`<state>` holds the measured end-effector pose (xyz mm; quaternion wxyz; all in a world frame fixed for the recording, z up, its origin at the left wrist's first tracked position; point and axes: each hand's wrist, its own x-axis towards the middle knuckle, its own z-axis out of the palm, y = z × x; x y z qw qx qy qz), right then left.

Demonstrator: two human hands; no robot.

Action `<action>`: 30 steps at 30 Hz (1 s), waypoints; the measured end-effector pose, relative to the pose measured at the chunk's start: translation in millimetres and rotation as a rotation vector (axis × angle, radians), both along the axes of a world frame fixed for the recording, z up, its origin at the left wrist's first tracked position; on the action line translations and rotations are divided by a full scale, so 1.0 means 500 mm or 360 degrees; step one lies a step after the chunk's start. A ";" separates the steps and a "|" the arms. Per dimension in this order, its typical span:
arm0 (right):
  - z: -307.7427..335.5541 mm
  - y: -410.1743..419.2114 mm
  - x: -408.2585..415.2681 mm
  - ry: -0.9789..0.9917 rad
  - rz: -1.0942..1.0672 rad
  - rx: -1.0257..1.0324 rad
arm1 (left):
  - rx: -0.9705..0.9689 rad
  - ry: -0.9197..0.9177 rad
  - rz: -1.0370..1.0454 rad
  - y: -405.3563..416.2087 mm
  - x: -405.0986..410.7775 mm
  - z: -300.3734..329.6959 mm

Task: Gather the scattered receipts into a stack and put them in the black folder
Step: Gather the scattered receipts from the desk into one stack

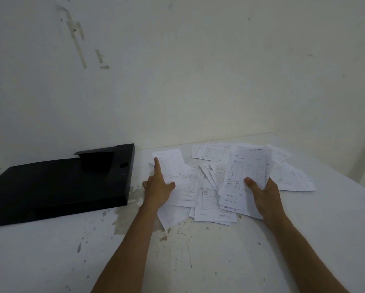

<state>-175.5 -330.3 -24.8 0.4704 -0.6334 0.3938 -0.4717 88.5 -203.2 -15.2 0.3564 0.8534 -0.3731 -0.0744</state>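
Several white receipts point(207, 197) lie scattered and overlapping on a white table, from the middle to the right. My right hand point(264, 193) grips a small stack of receipts point(246, 170) with the thumb on top, lifted slightly above the pile. My left hand point(158, 187) lies on the left side of the pile, its forefinger stretched out and pressing a receipt point(171, 163) near the far edge. The black folder point(57, 187) lies flat on the table to the left of my left hand, its flap side toward the wall.
The white table point(198, 250) is stained with grey spots and ends at a pale wall point(177, 70) behind the receipts. The table's right edge runs diagonally at the far right. More receipts point(291, 176) spread toward that edge.
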 end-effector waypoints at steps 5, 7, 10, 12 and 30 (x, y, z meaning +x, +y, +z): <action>-0.001 -0.002 0.001 0.0011 0.0021 0.0009 | -0.0490 0.0540 -0.0157 0.012 -0.004 0.011; -0.001 -0.003 0.001 0.0012 0.0036 0.0019 | -0.0602 0.0712 -0.0206 0.017 -0.004 0.016; 0.004 0.002 -0.001 -0.0050 0.0092 0.0069 | -0.0706 0.1047 -0.0238 0.028 -0.010 0.017; 0.012 0.008 -0.003 -0.0115 0.0131 0.0136 | -0.0728 0.1218 -0.0308 0.036 -0.016 0.019; 0.042 0.098 0.129 -0.0021 0.0653 0.0378 | -0.0682 0.1485 -0.0732 0.081 -0.106 0.030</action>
